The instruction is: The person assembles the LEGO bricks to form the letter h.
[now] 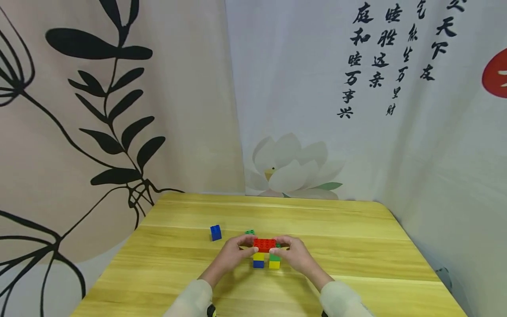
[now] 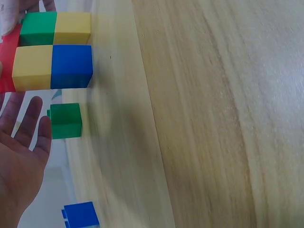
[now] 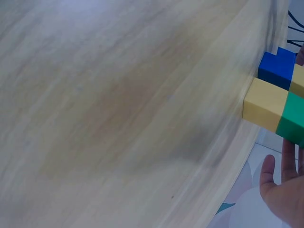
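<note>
A red building brick lies across the tops of two short stacks standing side by side. The left stack is a yellow brick over a blue brick; the right one has a green brick over a yellow brick. My left hand pinches the red brick's left end, thumb in front. At its right end, my right hand pinches it with thumb and fingers. In the left wrist view the red brick touches both stacks; in the right wrist view it is out of sight.
Behind the stacks stands a loose green brick, partly hidden in the head view. A loose blue brick is farther left. The wooden table meets a printed cloth backdrop at its far edge.
</note>
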A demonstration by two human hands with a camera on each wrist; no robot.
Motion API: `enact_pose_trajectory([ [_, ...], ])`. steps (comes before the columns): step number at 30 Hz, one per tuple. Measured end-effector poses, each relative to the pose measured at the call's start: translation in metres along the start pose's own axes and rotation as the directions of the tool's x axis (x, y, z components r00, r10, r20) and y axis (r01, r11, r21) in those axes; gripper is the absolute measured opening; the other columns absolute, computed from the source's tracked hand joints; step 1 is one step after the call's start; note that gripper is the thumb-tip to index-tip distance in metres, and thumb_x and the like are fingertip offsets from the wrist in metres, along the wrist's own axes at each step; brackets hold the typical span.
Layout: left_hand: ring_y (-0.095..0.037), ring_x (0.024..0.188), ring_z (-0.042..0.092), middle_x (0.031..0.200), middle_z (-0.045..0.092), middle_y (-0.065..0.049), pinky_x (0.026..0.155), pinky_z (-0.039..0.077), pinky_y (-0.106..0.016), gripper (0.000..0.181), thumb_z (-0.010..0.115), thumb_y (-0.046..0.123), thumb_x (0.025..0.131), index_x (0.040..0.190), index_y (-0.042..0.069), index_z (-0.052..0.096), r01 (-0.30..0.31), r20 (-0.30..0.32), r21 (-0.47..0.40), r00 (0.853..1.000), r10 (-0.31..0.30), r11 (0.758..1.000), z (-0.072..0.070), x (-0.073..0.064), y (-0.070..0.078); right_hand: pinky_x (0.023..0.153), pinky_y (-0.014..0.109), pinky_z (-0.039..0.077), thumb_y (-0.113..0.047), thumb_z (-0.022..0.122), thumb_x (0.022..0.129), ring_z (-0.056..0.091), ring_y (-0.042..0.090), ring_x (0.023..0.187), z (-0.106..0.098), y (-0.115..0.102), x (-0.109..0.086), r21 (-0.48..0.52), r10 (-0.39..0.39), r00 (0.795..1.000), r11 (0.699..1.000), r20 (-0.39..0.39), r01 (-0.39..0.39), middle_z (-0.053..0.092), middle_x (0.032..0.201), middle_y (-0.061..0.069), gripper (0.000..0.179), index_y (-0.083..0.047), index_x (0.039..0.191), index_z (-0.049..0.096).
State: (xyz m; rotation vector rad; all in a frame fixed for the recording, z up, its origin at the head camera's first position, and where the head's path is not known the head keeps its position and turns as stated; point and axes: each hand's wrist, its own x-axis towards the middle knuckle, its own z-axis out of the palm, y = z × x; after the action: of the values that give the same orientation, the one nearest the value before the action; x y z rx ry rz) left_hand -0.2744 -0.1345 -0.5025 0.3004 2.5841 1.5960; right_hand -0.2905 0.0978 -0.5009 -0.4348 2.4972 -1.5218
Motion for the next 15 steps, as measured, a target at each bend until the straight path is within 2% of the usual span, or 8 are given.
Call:
enact_pose_trajectory([
  [6,-0.018,0.106,0.062,0.117,0.069,-0.002,0.084,0.053,-0.031,0.04,0.07,0.037,0.091,0.125,0.016,0.065,0.003,0.002,-0.028,1.0,-0.003,1.0,-0.0009,0.0005,-0.0002,0.077,0.031,0.057,-0.041,0.073,0.086,0.062,0.02,0.099,0.0004,-0.0013,0.0005,-0.012,-0.003,1.0,1.0,-0.004,0.003,0.068,0.122,0.01,0.051,-0.008,0.125,0.065],
  [15,-0.019,0.108,0.06,0.117,0.069,-0.002,0.086,0.053,-0.034,0.043,0.07,0.035,0.091,0.128,0.013,0.063,-0.014,0.006,-0.025,1.0,0.014,1.0,-0.0028,0.0002,-0.0006,0.08,0.033,0.059,-0.042,0.071,0.088,0.063,0.024,0.106,0.0023,0.0005,-0.0014,-0.037,-0.025,1.0,0.999,-0.014,0.025,0.067,0.125,0.012,0.054,-0.008,0.129,0.063],
])
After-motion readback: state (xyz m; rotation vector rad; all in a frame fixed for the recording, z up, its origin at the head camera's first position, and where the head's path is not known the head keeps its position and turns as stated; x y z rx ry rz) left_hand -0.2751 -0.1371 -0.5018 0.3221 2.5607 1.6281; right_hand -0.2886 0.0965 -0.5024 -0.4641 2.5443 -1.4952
